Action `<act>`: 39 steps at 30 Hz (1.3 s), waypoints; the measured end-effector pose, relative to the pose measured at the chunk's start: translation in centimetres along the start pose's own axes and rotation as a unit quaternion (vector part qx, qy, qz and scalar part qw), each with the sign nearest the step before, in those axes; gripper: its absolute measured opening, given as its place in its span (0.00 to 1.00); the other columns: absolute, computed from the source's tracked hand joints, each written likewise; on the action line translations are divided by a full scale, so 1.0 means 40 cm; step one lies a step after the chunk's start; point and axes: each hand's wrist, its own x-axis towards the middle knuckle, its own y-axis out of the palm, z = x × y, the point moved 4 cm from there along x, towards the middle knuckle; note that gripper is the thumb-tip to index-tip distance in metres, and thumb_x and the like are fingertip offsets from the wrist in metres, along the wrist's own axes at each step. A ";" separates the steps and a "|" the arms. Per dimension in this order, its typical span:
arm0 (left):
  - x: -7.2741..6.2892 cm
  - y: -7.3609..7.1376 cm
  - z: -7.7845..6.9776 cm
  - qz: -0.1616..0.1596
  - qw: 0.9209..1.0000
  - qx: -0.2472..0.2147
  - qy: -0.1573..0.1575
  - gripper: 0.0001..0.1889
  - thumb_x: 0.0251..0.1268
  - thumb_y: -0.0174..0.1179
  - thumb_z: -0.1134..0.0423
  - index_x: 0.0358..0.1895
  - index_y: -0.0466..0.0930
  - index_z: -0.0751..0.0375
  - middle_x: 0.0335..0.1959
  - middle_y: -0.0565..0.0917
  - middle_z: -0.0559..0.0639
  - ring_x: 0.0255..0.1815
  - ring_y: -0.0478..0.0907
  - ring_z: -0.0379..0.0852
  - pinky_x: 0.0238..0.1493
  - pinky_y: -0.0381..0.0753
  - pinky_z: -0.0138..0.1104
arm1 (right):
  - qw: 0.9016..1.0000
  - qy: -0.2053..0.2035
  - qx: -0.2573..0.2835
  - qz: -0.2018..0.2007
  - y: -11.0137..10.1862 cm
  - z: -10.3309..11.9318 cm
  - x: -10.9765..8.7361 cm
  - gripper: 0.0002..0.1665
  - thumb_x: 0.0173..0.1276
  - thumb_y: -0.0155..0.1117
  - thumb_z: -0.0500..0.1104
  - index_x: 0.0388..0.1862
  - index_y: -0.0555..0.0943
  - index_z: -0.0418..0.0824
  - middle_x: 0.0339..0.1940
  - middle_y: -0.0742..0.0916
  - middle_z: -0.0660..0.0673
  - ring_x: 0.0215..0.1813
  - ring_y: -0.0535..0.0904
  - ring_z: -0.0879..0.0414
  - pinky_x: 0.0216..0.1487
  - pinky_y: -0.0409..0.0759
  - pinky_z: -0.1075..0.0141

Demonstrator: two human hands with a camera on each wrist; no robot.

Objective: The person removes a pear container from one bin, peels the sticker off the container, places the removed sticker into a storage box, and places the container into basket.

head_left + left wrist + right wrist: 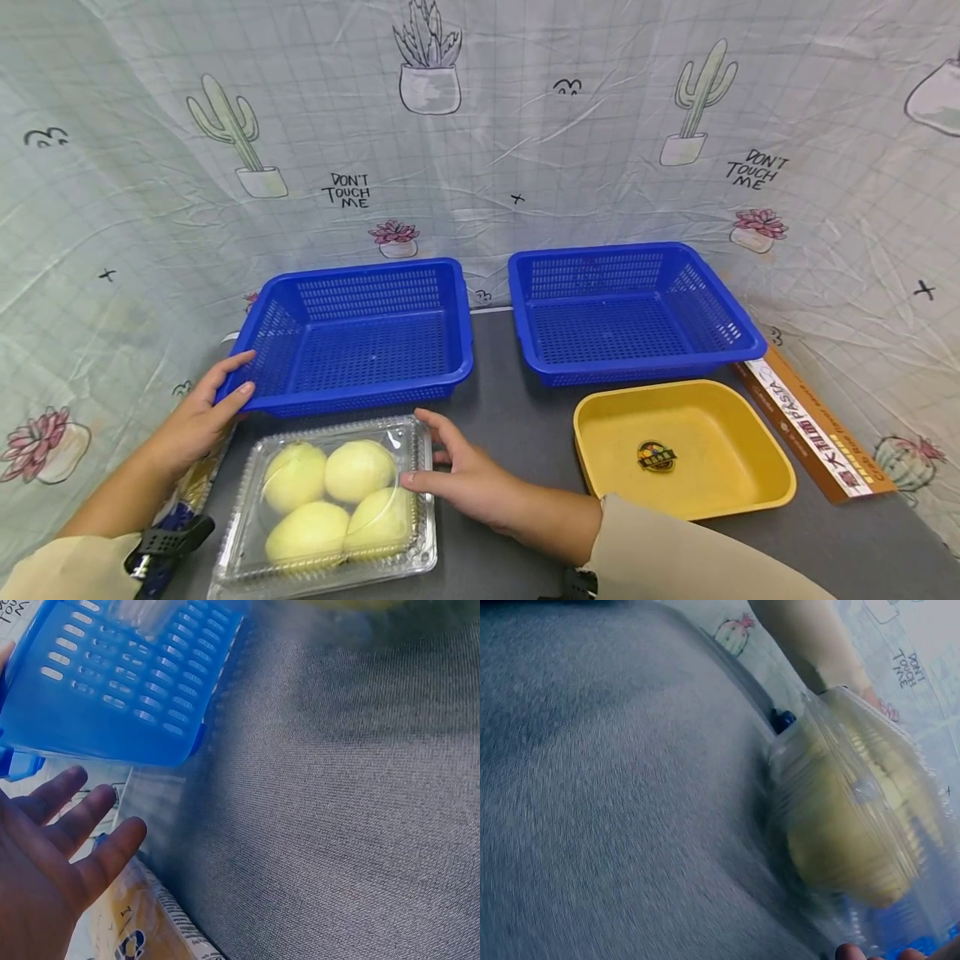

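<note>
A clear plastic clamshell box holds several pale yellow, rounded fruits under its lid. My right hand grips its right edge, thumb on the lid and index finger at the far right corner. In the right wrist view the box is blurred, with fingertips beside it. My left hand touches the near left corner of a blue perforated basket with thumb and index finger. The left wrist view shows the other fingers spread loosely below the basket's side.
Another blue basket stands at the back right, with a yellow tray bearing a label in front. A brown and white pasta box lies at the far right. A yellowish packet lies at the left. A printed curtain hangs behind.
</note>
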 end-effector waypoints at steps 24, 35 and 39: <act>0.001 0.007 0.011 -0.005 0.999 -0.052 0.014 0.29 0.90 0.45 0.66 0.86 0.54 0.51 0.72 0.54 0.74 0.53 0.82 0.29 0.52 0.83 0.25 | 0.991 -0.055 -0.106 -0.055 0.049 -0.037 0.016 0.59 0.69 0.74 0.55 0.90 0.49 0.61 0.86 0.63 0.35 0.83 0.58 0.39 0.78 0.58 0.34; 0.003 0.011 0.015 -0.008 0.998 -0.060 0.021 0.28 0.89 0.45 0.66 0.86 0.56 0.52 0.71 0.56 0.70 0.53 0.81 0.29 0.52 0.83 0.26 | 0.997 -0.039 0.002 -0.074 0.061 0.000 -0.001 0.57 0.67 0.71 0.41 0.89 0.53 0.59 0.88 0.59 0.36 0.84 0.53 0.38 0.80 0.52 0.34; 0.001 0.008 0.013 -0.009 0.999 -0.039 0.015 0.28 0.90 0.45 0.65 0.86 0.55 0.52 0.72 0.53 0.74 0.54 0.80 0.28 0.51 0.83 0.25 | 0.994 -0.027 0.045 -0.097 0.066 0.003 -0.004 0.57 0.63 0.69 0.36 0.88 0.57 0.52 0.85 0.64 0.35 0.81 0.61 0.40 0.79 0.61 0.41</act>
